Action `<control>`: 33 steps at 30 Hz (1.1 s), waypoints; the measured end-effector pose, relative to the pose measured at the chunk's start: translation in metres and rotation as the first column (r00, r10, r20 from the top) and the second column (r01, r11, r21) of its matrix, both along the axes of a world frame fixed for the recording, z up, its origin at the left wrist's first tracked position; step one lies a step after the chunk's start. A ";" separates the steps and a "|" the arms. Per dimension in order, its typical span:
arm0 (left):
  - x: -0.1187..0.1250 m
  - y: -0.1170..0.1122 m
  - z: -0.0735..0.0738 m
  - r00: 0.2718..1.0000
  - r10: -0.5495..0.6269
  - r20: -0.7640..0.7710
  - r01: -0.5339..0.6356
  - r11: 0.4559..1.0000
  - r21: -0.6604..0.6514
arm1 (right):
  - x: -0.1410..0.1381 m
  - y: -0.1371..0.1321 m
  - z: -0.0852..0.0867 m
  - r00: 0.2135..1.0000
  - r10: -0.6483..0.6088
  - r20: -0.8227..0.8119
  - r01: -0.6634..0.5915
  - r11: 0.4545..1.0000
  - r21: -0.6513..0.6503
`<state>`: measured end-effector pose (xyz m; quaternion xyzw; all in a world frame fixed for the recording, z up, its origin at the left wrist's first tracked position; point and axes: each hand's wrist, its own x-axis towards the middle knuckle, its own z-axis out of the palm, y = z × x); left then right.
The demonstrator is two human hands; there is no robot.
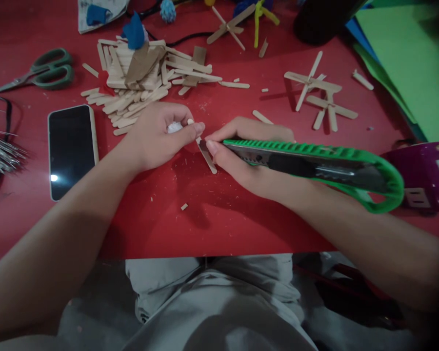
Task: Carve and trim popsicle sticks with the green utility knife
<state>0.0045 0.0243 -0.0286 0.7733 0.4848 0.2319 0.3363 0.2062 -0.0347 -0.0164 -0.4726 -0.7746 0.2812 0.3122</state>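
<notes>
My right hand point(241, 153) is closed around a green utility knife point(314, 165), whose blade tip rests on a wooden craft stick point(207, 156) lying on the red table point(168, 219). My left hand point(161, 136) is curled, thumb and fingertips pressing the stick's far end down. Something small and white point(174, 127) shows inside the left hand's fingers; I cannot make out what it is.
A pile of craft sticks with a blue clay piece point(142, 78) lies behind the left hand. A phone point(72, 148) and scissors point(44, 70) sit at left, glued stick crosses point(320, 92) at right, green paper point(409, 58) and a purple object point(424, 175) at far right.
</notes>
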 end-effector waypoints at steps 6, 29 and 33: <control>0.003 -0.005 0.003 0.999 0.005 0.047 -0.009 0.997 0.082 | 0.003 -0.002 0.003 0.999 -0.046 0.017 0.045 0.997 0.062; -0.006 -0.002 0.003 0.968 0.082 0.238 -0.079 0.997 -0.023 | 0.022 0.020 0.002 0.989 -0.119 -0.089 0.139 0.954 0.264; -0.006 -0.007 0.007 0.948 0.081 0.308 -0.076 0.997 -0.027 | 0.017 0.022 -0.003 0.966 -0.066 -0.251 0.086 0.994 0.069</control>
